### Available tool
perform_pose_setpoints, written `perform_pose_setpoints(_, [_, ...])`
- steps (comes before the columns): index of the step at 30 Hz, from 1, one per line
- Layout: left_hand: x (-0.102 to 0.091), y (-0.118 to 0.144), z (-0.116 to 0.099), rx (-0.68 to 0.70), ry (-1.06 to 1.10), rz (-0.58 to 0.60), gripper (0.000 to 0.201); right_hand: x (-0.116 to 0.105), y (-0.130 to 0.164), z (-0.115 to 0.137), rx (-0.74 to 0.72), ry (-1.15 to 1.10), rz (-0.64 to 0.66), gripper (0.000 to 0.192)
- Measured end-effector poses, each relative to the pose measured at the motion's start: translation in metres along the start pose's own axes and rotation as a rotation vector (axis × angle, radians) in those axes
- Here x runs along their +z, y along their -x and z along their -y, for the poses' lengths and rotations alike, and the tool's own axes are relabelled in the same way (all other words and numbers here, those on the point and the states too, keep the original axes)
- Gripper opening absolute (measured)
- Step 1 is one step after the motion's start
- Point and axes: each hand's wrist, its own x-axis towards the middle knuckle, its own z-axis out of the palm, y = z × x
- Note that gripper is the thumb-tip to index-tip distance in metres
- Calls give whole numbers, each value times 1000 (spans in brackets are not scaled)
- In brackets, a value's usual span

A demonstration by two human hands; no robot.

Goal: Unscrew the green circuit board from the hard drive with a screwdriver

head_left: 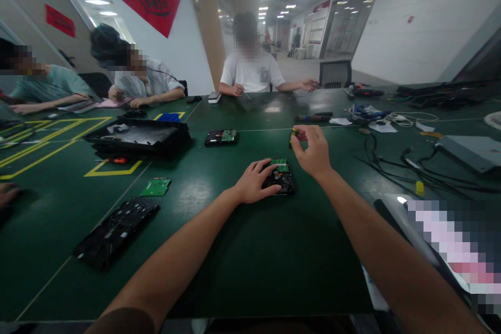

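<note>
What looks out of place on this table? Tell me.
One green circuit board lies loose near a black part, perhaps detached; the drive under the left hand carries a green board. No spill shows.

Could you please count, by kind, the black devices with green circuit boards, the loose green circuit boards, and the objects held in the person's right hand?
Black rectangular devices with green circuit boards attached: 2
Loose flat green circuit board: 1
Small yellow-and-black object in the right hand: 1
Total: 4
</note>
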Motion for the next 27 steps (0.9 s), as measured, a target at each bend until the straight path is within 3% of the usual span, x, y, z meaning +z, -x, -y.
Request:
perform_pose_setpoints(5, [0, 0, 0, 3, 7, -8, 83, 2, 0, -3, 8, -8, -60, 22])
perform_pose_setpoints(12, [-1, 0, -1, -2, -5, 8, 84, 0, -1, -1, 8, -9, -3, 20])
perform_pose_setpoints(27, [0, 0, 1, 8, -8, -4, 83, 1, 0, -2, -20, 30, -58, 21])
